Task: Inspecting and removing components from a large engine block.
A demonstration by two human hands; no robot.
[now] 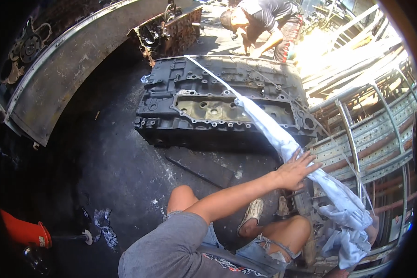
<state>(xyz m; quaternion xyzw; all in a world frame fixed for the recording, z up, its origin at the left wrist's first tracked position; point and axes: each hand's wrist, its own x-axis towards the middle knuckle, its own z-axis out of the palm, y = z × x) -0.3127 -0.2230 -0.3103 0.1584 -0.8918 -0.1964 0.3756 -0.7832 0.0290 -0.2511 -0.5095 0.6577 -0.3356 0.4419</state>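
A long pale blue-white cloth runs taut from the far edge of a dark engine block down toward my right side. It is thin and twisted at the block and wider near me. My left hand lies against the middle of this cloth, fingers spread across it. At its near end the cloth bunches in loose folds around my right hand. Only a bit of that hand shows, its fingers hidden by the folds; the taut cloth ends in its hold. A thin line runs beside the cloth.
Beyond the block, another person bends over it. Metal racks and planks line the right side. A curved metal panel and a rusty engine block stand at far left. A red container and crumpled rag lie lower left.
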